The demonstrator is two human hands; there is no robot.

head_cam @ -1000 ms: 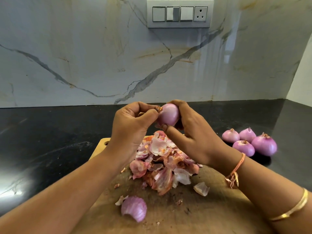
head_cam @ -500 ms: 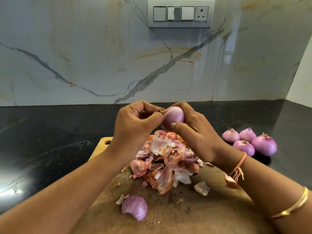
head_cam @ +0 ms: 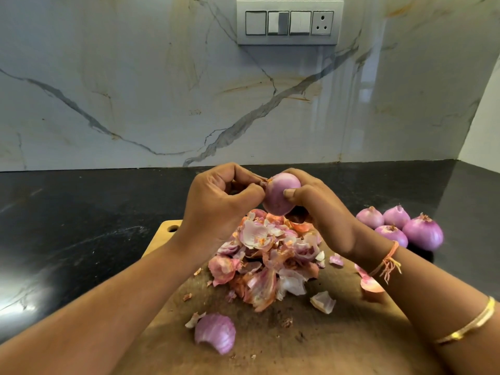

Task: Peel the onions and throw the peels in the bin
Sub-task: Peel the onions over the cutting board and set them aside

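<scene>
Your right hand (head_cam: 322,212) grips an onion (head_cam: 280,194) above the peel pile (head_cam: 267,255) on the board (head_cam: 311,345). Your left hand (head_cam: 219,204) pinches at the onion's tip. Four peeled onions (head_cam: 400,226) sit on the black worktop (head_cam: 81,226), right of the board.

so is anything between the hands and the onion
Nothing visible. The right hand holds the onion and the left hand pinches at its tip, above the peels. No bin is in view.
</scene>
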